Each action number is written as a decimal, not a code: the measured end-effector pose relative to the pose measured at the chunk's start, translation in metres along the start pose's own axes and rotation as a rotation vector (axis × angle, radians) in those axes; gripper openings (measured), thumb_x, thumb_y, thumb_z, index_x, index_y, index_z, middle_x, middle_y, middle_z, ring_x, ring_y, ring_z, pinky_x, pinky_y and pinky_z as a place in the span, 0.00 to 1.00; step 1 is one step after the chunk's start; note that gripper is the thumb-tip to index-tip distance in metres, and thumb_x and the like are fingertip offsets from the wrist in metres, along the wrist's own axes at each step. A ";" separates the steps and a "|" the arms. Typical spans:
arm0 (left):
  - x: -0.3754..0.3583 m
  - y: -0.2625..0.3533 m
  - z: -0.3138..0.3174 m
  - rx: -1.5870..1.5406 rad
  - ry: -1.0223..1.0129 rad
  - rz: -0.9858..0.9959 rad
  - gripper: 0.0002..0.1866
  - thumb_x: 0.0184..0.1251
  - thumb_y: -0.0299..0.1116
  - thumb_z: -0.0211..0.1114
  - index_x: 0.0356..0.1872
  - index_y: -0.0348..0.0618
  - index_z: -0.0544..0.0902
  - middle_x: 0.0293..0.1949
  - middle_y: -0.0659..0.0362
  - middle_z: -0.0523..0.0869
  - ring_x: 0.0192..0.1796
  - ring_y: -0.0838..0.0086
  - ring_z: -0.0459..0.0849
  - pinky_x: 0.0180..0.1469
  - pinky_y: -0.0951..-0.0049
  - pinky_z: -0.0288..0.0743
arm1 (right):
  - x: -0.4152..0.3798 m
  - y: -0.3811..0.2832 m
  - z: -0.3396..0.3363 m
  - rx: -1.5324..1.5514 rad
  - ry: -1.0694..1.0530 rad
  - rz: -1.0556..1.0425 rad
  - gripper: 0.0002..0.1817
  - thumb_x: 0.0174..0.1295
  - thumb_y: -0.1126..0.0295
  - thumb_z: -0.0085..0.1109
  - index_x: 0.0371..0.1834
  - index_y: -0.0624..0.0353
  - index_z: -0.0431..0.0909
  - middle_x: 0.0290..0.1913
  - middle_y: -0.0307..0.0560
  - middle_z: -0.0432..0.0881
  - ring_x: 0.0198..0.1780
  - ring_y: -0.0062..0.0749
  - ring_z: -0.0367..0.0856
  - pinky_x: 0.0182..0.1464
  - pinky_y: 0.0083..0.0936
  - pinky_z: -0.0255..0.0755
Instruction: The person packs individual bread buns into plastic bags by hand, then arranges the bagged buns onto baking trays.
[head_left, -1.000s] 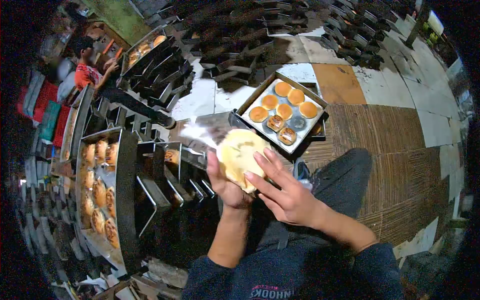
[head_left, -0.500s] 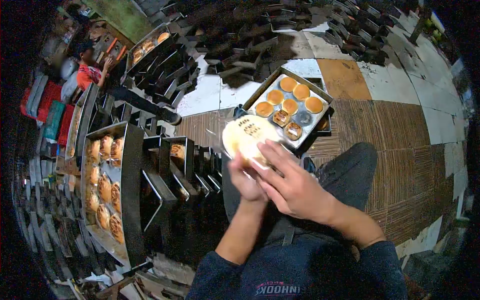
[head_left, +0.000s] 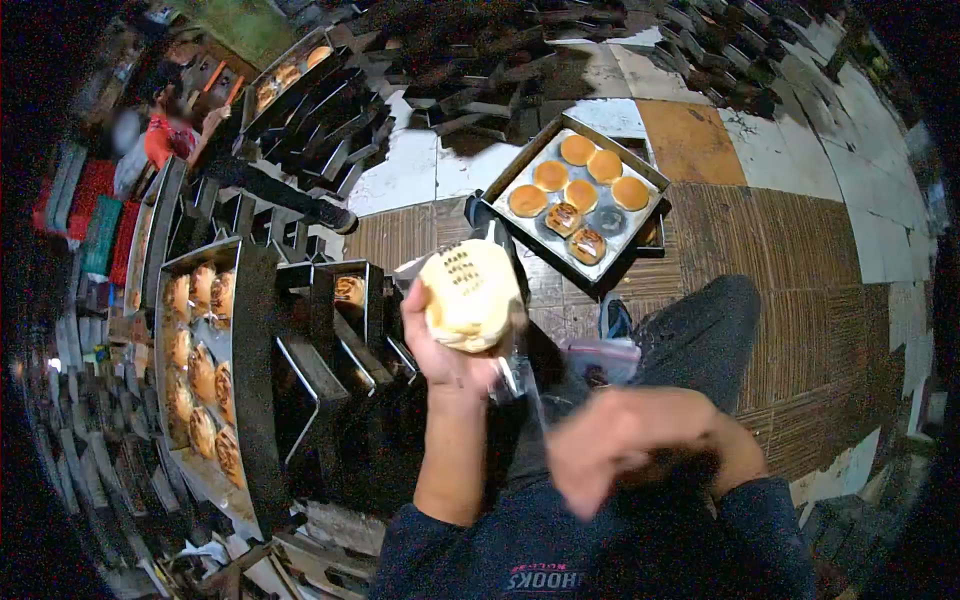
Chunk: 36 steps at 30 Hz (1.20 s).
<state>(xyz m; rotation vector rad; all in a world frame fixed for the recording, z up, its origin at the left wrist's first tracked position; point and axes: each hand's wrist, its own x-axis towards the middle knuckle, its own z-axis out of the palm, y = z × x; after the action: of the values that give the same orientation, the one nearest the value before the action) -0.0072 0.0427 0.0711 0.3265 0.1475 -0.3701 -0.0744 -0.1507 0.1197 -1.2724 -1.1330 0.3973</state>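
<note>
One bun, pale, dark rows of stamped marks on its face, sits upright in the L. hand above the wearer's lap, apart from the floor tray and its eight buns. L. fingers: part-open, cupped round the underside & side, thumb at the edge; grip appears light. R. hand: blurred, fingers seemingly curled, lower & to the right of the bun; clear film trails from under the bun twd. it, but whether it's gripped I can't tell from here. Handling, in my judgement: support from below, no squeeze, or the soft crumb will dent; keep fingertips off the stamped face, mark smears poss.; draw film snug, w/o tugging, as thin stuff may split. Markings: stamp on bun, approx. four rows, illegible at this res. Shirt print, upside down to me, reads "HOOKS", preceding letters unclear; small red line adj. not legible. Clear packet nr. R. knee: no readable label.
</note>
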 end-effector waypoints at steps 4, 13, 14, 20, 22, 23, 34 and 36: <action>-0.003 0.018 -0.022 0.043 0.101 -0.012 0.38 0.57 0.61 0.52 0.62 0.42 0.71 0.59 0.46 0.77 0.55 0.46 0.79 0.51 0.44 0.77 | -0.025 0.016 -0.021 0.134 -0.040 0.428 0.09 0.60 0.70 0.59 0.41 0.62 0.79 0.39 0.51 0.82 0.40 0.43 0.82 0.42 0.33 0.77; -0.046 -0.069 -0.050 0.895 0.188 0.174 0.36 0.75 0.56 0.45 0.72 0.39 0.52 0.65 0.49 0.69 0.62 0.63 0.74 0.60 0.64 0.72 | -0.008 0.045 0.003 -0.794 1.059 -0.020 0.07 0.53 0.72 0.70 0.34 0.61 0.85 0.34 0.45 0.82 0.35 0.34 0.80 0.43 0.28 0.74; -0.043 -0.065 -0.046 1.067 0.143 0.456 0.30 0.75 0.50 0.52 0.66 0.37 0.64 0.58 0.52 0.77 0.55 0.68 0.78 0.55 0.68 0.74 | -0.008 0.049 0.005 -0.791 1.055 -0.021 0.07 0.53 0.72 0.70 0.34 0.61 0.85 0.34 0.45 0.82 0.35 0.34 0.80 0.43 0.28 0.74; -0.044 -0.012 -0.024 1.530 0.089 1.010 0.08 0.66 0.31 0.66 0.32 0.35 0.83 0.33 0.52 0.86 0.37 0.66 0.84 0.42 0.71 0.78 | 0.004 0.045 0.008 -0.316 1.203 0.224 0.06 0.60 0.73 0.65 0.34 0.65 0.85 0.32 0.45 0.80 0.34 0.25 0.76 0.38 0.21 0.70; -0.049 0.005 -0.029 1.561 0.078 1.267 0.09 0.66 0.32 0.65 0.30 0.37 0.83 0.34 0.53 0.85 0.35 0.64 0.83 0.40 0.69 0.78 | 0.011 0.017 -0.003 -0.664 1.038 0.267 0.04 0.53 0.76 0.69 0.33 0.60 0.86 0.30 0.44 0.77 0.32 0.30 0.76 0.36 0.22 0.71; -0.050 0.015 -0.027 1.628 0.036 1.370 0.09 0.66 0.33 0.65 0.30 0.37 0.83 0.33 0.54 0.83 0.34 0.64 0.82 0.38 0.68 0.77 | 0.015 0.012 -0.008 -0.874 0.952 0.229 0.06 0.50 0.76 0.70 0.33 0.58 0.87 0.29 0.44 0.77 0.32 0.32 0.76 0.35 0.23 0.71; -0.023 0.024 -0.102 1.700 0.136 1.137 0.03 0.57 0.22 0.69 0.33 0.37 0.85 0.29 0.54 0.83 0.31 0.65 0.82 0.35 0.71 0.76 | 0.012 0.147 -0.015 -0.785 1.001 0.085 0.05 0.51 0.75 0.70 0.29 0.61 0.83 0.26 0.45 0.77 0.27 0.33 0.75 0.29 0.27 0.69; -0.005 0.018 -0.097 1.711 0.063 1.153 0.03 0.60 0.24 0.67 0.33 0.36 0.85 0.27 0.54 0.83 0.30 0.66 0.82 0.36 0.70 0.76 | 0.032 0.157 -0.023 -0.817 0.967 0.042 0.05 0.52 0.74 0.70 0.28 0.61 0.82 0.25 0.45 0.75 0.26 0.34 0.74 0.28 0.28 0.68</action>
<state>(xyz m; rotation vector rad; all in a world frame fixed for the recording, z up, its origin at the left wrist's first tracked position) -0.0131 0.0927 -0.0139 1.9893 -0.3555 0.7904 0.0112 -0.0887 -0.0029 -1.8736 -0.3982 -0.6903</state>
